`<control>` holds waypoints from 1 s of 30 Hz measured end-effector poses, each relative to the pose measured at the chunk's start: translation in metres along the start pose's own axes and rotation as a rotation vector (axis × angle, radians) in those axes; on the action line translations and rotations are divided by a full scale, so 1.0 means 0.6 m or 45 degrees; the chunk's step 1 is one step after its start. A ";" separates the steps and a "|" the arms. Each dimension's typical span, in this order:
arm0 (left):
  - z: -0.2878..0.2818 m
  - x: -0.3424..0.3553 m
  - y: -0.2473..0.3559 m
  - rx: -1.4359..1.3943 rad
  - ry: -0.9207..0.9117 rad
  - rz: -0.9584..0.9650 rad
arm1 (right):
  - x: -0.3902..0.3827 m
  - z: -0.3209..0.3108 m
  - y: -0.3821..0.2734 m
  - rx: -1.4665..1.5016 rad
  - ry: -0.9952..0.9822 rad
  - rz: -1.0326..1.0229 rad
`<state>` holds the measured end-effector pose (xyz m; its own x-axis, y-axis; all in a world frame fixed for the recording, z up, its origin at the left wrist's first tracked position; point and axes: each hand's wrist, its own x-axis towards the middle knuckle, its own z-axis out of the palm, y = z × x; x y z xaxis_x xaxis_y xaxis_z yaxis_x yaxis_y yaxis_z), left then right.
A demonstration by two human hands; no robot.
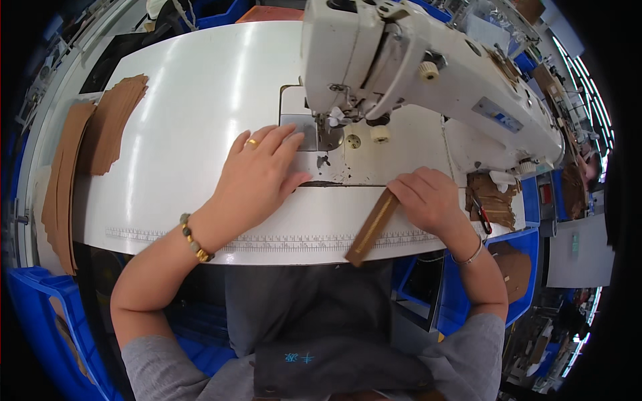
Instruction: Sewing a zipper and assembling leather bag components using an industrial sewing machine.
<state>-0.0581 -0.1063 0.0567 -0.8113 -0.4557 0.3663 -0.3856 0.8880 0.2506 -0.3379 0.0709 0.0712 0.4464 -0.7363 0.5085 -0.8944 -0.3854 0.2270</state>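
My left hand (264,167) rests with its fingers apart and slightly curved at the metal plate (297,134), left of the needle of a white sewing machine (348,47); I see nothing in it. My right hand (421,194), lower and to the right, pinches the upper end of a brown strip with a brass-coloured zip (371,230). The strip slants down to the front edge of the white table (174,134), across a printed ruler scale.
Brown cut pieces (110,123) lie stacked at the left. Scraps (501,197) and red-handled snips (481,217) lie at the right. Blue bins (40,314) stand below on the left, and a blue tray (455,311) with brown pieces at the lower right. The machine's arm overhangs the table's back right.
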 end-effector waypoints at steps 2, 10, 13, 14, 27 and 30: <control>0.018 0.021 0.001 0.064 0.040 -0.008 | 0.031 0.033 0.004 0.136 -0.082 -0.031; 0.025 0.014 0.006 0.293 -0.025 0.071 | 0.094 0.121 0.058 0.403 -0.360 0.354; 0.022 0.011 0.002 0.270 -0.056 0.043 | 0.100 0.129 0.063 0.526 -0.435 0.446; 0.022 0.012 0.000 0.251 -0.037 0.050 | 0.101 0.125 0.060 0.575 -0.446 0.499; 0.034 0.032 -0.022 0.258 -0.037 -0.132 | 0.090 0.064 -0.022 -0.123 -0.405 0.129; 0.031 0.031 -0.027 0.288 -0.009 -0.159 | 0.091 0.059 0.001 -0.210 -0.123 0.137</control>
<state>-0.0750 -0.1282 0.0424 -0.7537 -0.5631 0.3389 -0.5711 0.8163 0.0862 -0.3132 0.0104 0.0696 0.3415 -0.8213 0.4571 -0.9261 -0.2111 0.3126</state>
